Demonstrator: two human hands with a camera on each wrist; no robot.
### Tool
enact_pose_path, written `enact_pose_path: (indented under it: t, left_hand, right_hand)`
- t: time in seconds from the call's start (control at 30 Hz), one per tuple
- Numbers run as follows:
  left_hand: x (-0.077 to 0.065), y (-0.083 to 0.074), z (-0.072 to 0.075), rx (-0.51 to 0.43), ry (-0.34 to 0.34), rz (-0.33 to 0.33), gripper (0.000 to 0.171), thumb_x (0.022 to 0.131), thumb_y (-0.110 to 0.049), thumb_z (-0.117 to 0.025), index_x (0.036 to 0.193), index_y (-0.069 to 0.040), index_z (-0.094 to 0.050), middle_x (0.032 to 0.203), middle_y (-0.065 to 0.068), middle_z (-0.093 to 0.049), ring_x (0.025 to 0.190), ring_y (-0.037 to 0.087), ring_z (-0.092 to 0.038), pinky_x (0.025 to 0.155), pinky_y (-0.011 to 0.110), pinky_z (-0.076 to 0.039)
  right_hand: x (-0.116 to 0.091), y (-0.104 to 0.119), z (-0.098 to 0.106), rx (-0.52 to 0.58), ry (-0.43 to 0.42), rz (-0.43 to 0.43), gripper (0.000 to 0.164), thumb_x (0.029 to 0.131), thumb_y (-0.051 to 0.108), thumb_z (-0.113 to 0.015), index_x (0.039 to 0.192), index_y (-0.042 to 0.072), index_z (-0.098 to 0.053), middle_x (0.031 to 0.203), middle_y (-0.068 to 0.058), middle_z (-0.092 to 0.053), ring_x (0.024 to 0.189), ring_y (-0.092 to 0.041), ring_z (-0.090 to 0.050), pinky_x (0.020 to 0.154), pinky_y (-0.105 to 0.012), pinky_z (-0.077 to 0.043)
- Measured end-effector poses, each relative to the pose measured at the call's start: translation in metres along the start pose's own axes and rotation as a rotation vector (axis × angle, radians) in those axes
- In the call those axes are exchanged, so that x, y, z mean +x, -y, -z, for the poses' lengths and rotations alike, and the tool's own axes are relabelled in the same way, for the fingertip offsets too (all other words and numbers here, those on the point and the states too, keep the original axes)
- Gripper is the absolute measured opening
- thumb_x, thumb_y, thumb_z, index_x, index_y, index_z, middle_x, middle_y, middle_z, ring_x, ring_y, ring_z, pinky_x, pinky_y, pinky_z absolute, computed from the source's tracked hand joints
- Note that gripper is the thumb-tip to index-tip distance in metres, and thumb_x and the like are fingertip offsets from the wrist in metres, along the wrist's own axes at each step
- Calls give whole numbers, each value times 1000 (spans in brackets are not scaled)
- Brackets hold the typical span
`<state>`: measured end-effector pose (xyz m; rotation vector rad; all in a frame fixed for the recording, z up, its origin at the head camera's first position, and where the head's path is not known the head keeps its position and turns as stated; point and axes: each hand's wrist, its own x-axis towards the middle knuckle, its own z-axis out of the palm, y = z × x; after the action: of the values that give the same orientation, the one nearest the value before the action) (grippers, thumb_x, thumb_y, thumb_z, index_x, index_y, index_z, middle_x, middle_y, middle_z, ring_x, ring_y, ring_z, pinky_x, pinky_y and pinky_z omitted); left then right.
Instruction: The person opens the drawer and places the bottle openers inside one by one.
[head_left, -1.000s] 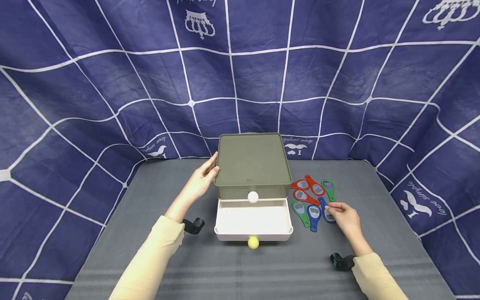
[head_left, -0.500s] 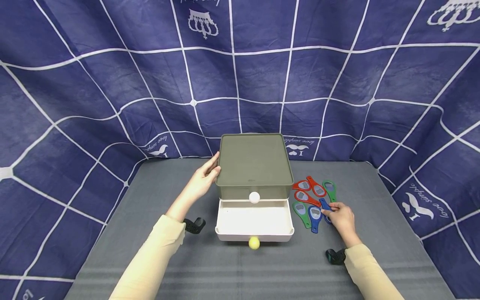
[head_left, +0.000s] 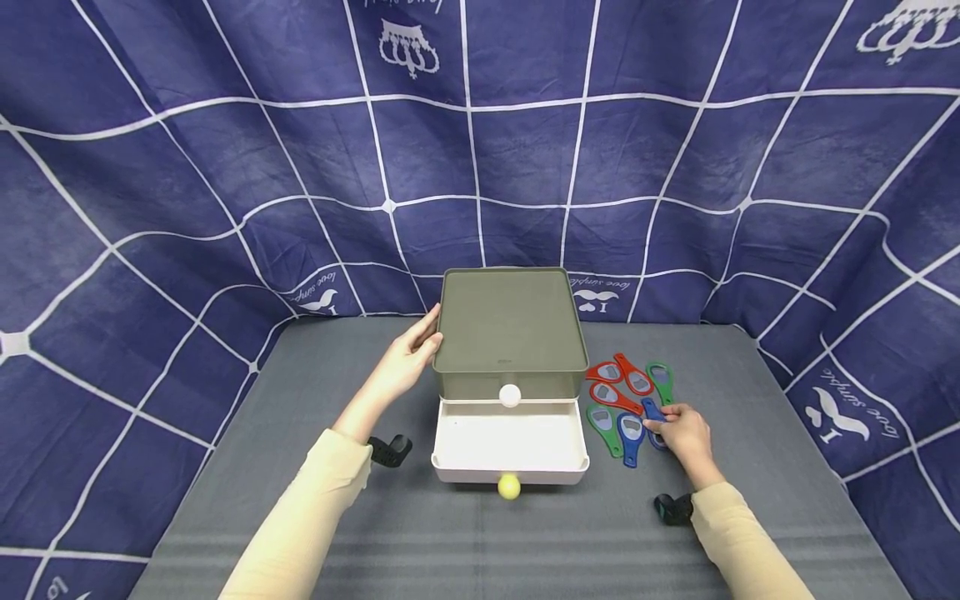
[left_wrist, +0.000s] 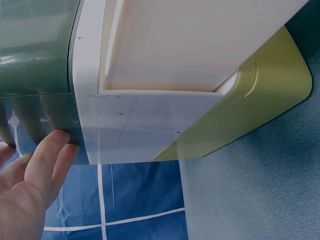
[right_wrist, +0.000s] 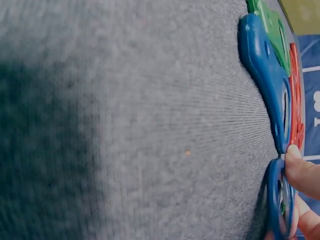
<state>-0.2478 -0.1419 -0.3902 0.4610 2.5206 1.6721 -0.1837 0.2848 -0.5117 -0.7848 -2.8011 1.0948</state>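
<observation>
My right hand (head_left: 686, 435) pinches a blue bottle opener (head_left: 652, 409) between thumb and fingers, over the right side of the table. In the right wrist view that blue bottle opener (right_wrist: 273, 197) stands tilted on edge, its ring end at my fingers. Beside it lie a second blue bottle opener (head_left: 631, 453), two green ones and three red ones, one red opener (head_left: 636, 377) at the back. My left hand (head_left: 400, 364) rests against the left side of an olive drawer box (head_left: 512, 321), fingers extended along the wall. In the left wrist view, fingertips (left_wrist: 59, 137) touch the box's glossy side.
Below the shut upper drawer with its white knob (head_left: 509, 396), the white lower drawer (head_left: 510, 476) is pulled out, with nothing in it and a yellow knob (head_left: 509, 487) in front. A blue checked curtain (head_left: 517, 150) surrounds the grey table (head_left: 375, 542).
My right hand has shifted slightly left and pinches the blue bottle opener, which has moved a little with it. The left hand stays on the box. The head view has shifted slightly.
</observation>
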Motion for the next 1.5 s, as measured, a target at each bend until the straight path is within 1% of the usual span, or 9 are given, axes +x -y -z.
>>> enact_pose_path:
  t: [0.2, 0.33, 0.43, 0.57, 0.67, 0.77, 1.0, 1.27, 1.5]
  left_hand:
    - [1, 0, 0, -8, 5, -5, 54, 106, -19, -45, 157, -14, -27, 155, 20, -35, 136, 35, -47, 107, 50, -48]
    - [1, -2, 0, -5, 10, -11, 54, 106, -18, -45, 157, -14, -27, 155, 21, -35, 135, 35, -48, 106, 49, -49]
    - [2, -4, 1, -14, 14, -15, 54, 106, -18, -45, 157, -13, -27, 155, 22, -35, 135, 36, -47, 106, 48, -48]
    - [2, -5, 2, -27, 10, -17, 53, 106, -17, -45, 156, -12, -27, 155, 22, -34, 136, 36, -46, 106, 48, -48]
    - [2, -4, 2, -26, 8, -17, 53, 106, -17, -45, 156, -12, -27, 155, 22, -34, 137, 36, -45, 106, 48, -48]
    - [2, -4, 1, -31, 9, -18, 53, 106, -16, -45, 156, -12, -27, 155, 22, -34, 138, 36, -44, 107, 48, -47]
    - [2, -4, 0, -36, 12, -16, 53, 106, -16, -45, 156, -11, -27, 155, 22, -34, 137, 36, -44, 106, 47, -48]
    - [1, -2, 1, -29, 16, 2, 54, 106, -18, -44, 157, -12, -25, 156, 22, -32, 138, 37, -43, 107, 48, -48]
    - [0, -2, 0, -37, 18, 10, 54, 106, -19, -44, 157, -12, -25, 157, 21, -31, 139, 36, -43, 107, 47, -48]
  right_hand:
    - [-3, -5, 10, 14, 30, 34, 38, 90, 19, -71, 116, -8, -64, 113, -28, -66, 104, -45, -58, 83, -55, -49]
    - [-7, -2, 25, -1, 74, 72, 37, 93, 25, -68, 115, -4, -68, 120, -27, -65, 112, -47, -56, 87, -57, -49]
    - [-12, 8, 41, 0, 130, 120, 40, 93, 30, -67, 116, -3, -68, 119, -25, -67, 110, -44, -59, 86, -54, -50]
    - [-24, 30, 58, 43, 215, 218, 43, 92, 33, -69, 116, -2, -69, 109, -18, -73, 92, -20, -68, 79, -37, -54]
    - [-36, 52, 66, 94, 266, 303, 40, 91, 31, -72, 115, -1, -71, 104, -13, -76, 85, -3, -64, 74, -25, -53]
    - [-52, 73, 69, 147, 317, 378, 35, 89, 27, -74, 112, 0, -72, 100, -9, -76, 82, 3, -62, 71, -19, -52]
    - [-83, 113, 59, 247, 465, 515, 24, 87, 13, -75, 105, -1, -74, 97, -11, -75, 77, 1, -65, 67, -20, -56]
    - [-102, 142, 30, 173, 504, 681, 12, 87, 11, -74, 98, 7, -76, 92, -5, -75, 78, -6, -67, 65, -19, -56]
    - [-110, 151, -2, 91, 540, 758, 11, 88, 5, -70, 96, 8, -77, 88, -2, -76, 74, -6, -62, 64, -18, -53]
